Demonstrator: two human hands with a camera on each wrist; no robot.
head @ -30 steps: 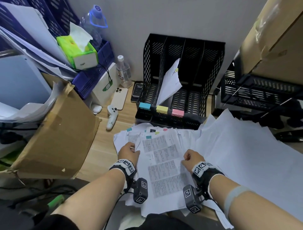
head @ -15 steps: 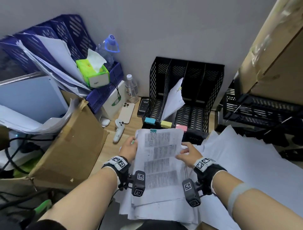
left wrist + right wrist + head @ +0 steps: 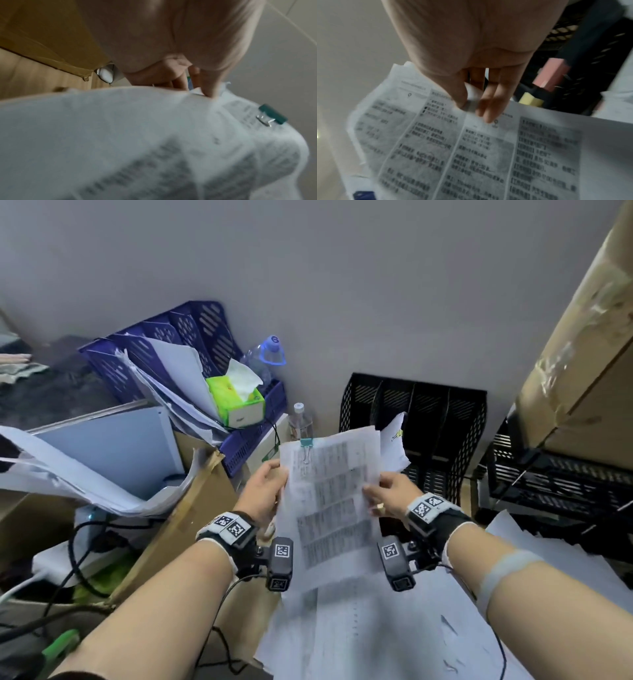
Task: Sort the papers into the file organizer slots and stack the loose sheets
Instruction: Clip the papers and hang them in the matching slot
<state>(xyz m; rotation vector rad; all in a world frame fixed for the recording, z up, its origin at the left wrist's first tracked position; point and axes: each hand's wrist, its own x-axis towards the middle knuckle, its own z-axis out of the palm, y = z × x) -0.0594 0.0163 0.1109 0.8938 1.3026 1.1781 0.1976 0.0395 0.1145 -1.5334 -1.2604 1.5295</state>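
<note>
I hold a printed bundle of papers [image 3: 330, 501] up in the air in front of me, fastened at its top by a teal binder clip [image 3: 307, 444]. My left hand [image 3: 267, 491] pinches its left edge, thumb on the front. My right hand [image 3: 388, 496] pinches the right edge. The black file organizer [image 3: 445, 419] stands behind the bundle against the wall, one white sheet [image 3: 394, 446] leaning in a slot. Loose white sheets [image 3: 394, 631] lie spread below. In the wrist views, the clip [image 3: 272, 115] and the printed bundle [image 3: 471, 155] show close up, with yellow and pink labels [image 3: 553, 75] on the organizer's front.
A blue file rack [image 3: 178, 350] stuffed with papers and a green tissue box [image 3: 236, 402] sit at the left. A cardboard box flap [image 3: 191, 508] stands left of my left arm. Black wire trays [image 3: 561, 484] and a large carton [image 3: 582, 354] are at the right.
Both hands have lifted the clipped bundle off the loose pile and raised it upright toward the organizer; my head view has tilted up.
</note>
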